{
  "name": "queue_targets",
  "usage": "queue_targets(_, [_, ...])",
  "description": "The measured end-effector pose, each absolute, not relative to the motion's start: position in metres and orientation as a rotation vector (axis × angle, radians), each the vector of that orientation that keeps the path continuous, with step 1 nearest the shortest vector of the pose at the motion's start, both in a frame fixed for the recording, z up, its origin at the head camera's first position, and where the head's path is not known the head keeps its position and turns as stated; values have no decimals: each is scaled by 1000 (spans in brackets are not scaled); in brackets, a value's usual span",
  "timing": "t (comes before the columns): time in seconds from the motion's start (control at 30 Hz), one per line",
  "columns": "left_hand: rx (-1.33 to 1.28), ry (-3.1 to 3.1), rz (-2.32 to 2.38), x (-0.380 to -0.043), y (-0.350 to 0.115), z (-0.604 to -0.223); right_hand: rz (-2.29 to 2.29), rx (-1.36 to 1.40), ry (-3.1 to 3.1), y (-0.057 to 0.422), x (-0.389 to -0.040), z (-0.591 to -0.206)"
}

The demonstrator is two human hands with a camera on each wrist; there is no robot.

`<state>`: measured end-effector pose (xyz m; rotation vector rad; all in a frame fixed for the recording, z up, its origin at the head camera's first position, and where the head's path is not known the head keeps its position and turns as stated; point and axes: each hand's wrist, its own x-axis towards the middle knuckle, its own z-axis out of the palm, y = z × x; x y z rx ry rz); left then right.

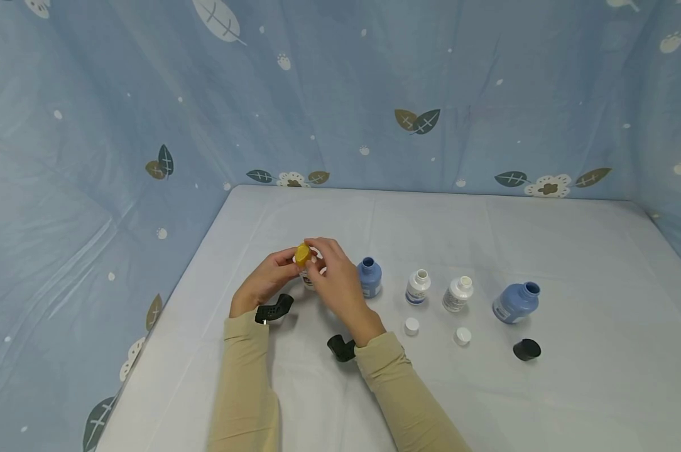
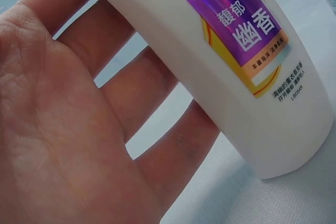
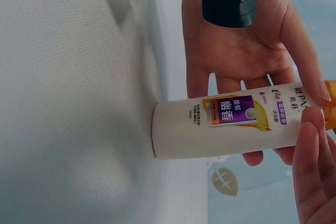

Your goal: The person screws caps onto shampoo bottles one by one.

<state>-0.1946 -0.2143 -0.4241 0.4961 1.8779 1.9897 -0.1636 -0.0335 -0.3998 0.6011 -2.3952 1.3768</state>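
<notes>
In the head view, my left hand [image 1: 266,280] grips a white body wash bottle [image 3: 231,124] round its upper part. The bottle's label is purple and yellow, and a yellow cap [image 1: 303,253] sits at its top end. My right hand [image 1: 340,285] pinches this cap between thumb and fingers. Seen from the left wrist, the left fingers [image 2: 139,95] wrap behind the white body. Its base is at or just above the white cloth; I cannot tell which. A blue bottle [image 1: 370,278] without a cap stands just right of the right hand.
Farther right stand two small white bottles [image 1: 418,287] [image 1: 457,294] and another blue bottle [image 1: 514,304], all uncapped. In front of them lie two white caps [image 1: 411,326] [image 1: 462,336] and a black cap [image 1: 527,349]. A blue patterned curtain [image 1: 340,94] surrounds the white-covered table [image 1: 600,282].
</notes>
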Motion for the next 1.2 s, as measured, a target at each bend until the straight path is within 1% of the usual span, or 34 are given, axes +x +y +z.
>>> queue_targets(0.8, [364,1971,1936,-193,-213,-422,1404,552,-2407,-32,-163,-397])
queue_targets(1.2, [364,1961,1943,-192,-213,-422,1396,542,-2381,-32,-163,-396])
